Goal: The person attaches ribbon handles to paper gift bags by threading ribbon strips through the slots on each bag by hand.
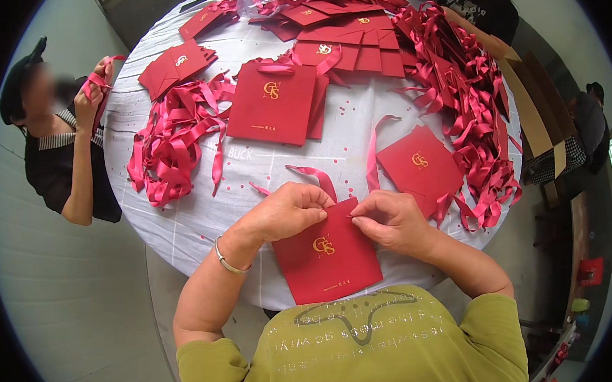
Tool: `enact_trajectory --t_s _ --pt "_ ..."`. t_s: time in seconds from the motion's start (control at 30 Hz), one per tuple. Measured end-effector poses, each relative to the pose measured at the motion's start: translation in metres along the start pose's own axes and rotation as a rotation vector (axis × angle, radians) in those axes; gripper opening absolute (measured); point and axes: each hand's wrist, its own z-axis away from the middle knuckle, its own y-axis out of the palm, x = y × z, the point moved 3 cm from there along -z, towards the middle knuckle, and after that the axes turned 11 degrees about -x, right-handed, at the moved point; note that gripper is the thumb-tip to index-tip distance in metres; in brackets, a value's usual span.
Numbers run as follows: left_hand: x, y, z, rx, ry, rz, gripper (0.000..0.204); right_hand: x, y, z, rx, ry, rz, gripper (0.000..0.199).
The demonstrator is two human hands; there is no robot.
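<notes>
A flat red paper gift bag (331, 266) with a gold emblem lies at the near edge of the round table, close to my body. My left hand (286, 209) grips its upper left corner between thumb and fingers. At the upper right corner, my right hand (396, 217) is closed in a pinch; a tiny reddish bit shows at its fingertips, too small to name. A pink ribbon (321, 178) curls up behind the bag by my left fingers. Another pink ribbon (373, 156) rises beyond my right hand.
A heap of pink ribbons (172, 146) lies left, stacked red bags (270, 106) stand ahead, and more bags (422, 164) lie right beside a long ribboned pile (468, 106). Small red dots are scattered over the white tablecloth (263, 165). A person (68, 141) at left holds ribbon; others sit opposite.
</notes>
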Motion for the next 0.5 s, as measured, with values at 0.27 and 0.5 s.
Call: enact_trajectory --t_s 0.27,0.5 --pt "0.002 0.000 0.003 -0.013 0.002 0.018 0.020 0.011 0.004 -0.007 -0.013 -0.220 0.114 0.010" --pt "-0.003 0.003 0.005 -0.015 0.007 0.009 0.021 0.013 0.013 -0.008 -0.016 -0.450 0.270 0.013"
